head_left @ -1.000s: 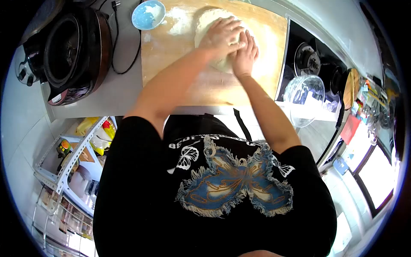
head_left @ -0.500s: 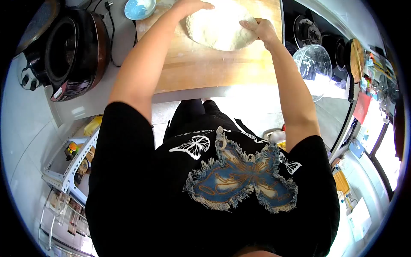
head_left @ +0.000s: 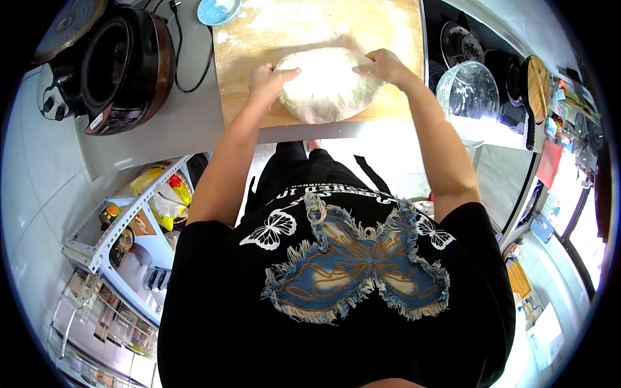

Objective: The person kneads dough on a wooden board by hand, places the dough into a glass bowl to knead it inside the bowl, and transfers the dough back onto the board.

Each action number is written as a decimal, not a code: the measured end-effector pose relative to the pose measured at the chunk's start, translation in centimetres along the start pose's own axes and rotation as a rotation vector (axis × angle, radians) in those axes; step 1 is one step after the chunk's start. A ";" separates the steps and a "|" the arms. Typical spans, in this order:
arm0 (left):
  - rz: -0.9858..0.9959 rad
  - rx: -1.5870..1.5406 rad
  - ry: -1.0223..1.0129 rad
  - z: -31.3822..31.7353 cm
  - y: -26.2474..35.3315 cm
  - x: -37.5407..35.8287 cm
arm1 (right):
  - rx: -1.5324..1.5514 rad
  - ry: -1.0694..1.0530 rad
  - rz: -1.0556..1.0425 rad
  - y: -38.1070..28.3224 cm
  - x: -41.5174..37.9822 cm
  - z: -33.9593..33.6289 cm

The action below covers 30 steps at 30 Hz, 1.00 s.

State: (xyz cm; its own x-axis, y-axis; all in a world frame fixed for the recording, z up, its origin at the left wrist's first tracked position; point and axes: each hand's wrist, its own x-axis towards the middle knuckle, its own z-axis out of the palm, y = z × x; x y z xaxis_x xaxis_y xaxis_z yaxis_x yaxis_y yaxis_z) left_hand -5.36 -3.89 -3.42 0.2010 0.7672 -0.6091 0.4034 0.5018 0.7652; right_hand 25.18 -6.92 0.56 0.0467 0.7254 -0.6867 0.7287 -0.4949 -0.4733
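A large, pale round of dough (head_left: 330, 87) lies on the floured wooden board (head_left: 284, 32), close to the board's near edge. My left hand (head_left: 268, 83) grips its left side, thumb on top and the other fingers around the edge, partly hidden. On the right side my right hand (head_left: 383, 68) holds the dough the same way, its thumb on the upper surface. Glare washes out the middle of the dough.
A blue bowl (head_left: 219, 10) with white contents sits at the board's back left corner. Left stand a dark cooker (head_left: 126, 71) and a cable (head_left: 187, 84). At the right are a clear bowl (head_left: 467, 90) and a stove burner (head_left: 461, 44).
Both hands and the dough have moved toward my body, to the near part of the board. My left hand is now lower on the dough's left side. The view has shifted slightly.
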 end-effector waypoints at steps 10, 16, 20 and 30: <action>0.838 0.867 0.421 7.0 -2.7 -1.5 | -0.460 0.653 -0.163 -3.6 -1.2 12.2; 0.889 0.908 0.263 5.9 -3.8 -1.9 | -0.415 0.689 -0.247 -3.9 0.0 13.9; 0.926 0.887 0.283 6.1 -3.0 -1.1 | -0.446 0.726 -0.268 -3.1 0.8 13.8; 1.124 0.777 0.358 4.8 -3.9 3.1 | 0.278 0.284 -0.463 0.9 2.1 6.5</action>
State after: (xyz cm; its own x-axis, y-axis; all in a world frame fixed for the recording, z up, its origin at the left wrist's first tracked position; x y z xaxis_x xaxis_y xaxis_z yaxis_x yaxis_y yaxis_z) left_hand -2.05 -5.40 -9.27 0.5531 0.7221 0.4154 0.5871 -0.6917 0.4206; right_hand 21.53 -8.97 -4.88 -0.0243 0.9753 -0.2194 0.5129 -0.1762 -0.8401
